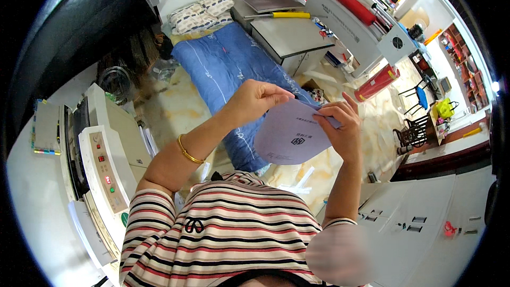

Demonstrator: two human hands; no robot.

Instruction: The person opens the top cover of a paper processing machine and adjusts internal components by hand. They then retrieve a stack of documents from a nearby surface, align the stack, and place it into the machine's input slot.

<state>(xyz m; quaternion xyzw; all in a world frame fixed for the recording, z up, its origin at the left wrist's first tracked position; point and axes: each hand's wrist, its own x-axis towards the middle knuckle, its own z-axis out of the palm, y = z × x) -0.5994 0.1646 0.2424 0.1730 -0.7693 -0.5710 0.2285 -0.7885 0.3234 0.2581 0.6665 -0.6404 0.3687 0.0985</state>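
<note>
In front of my chest hangs a pale lilac printed sheet [292, 137] with a dark emblem and small lettering, possibly a thin booklet; its layers are hard to count. My left hand [261, 99] pinches its upper left edge between thumb and fingers. At the upper right corner, my right hand [340, 119] grips it, thumb across the front and some fingers raised. The top edge is bent or folded between the two hands, and the lower part curves down freely. A gold bangle [188, 150] circles my left forearm.
At left stands a white machine with a button panel [106, 172]. Ahead are a bed with a blue quilt [212, 64] and a grey-topped cabinet [287, 34]. A red roll [376, 82] stands to the right, near a large roller machine [340, 21]. White cabinets [425, 218] line the lower right.
</note>
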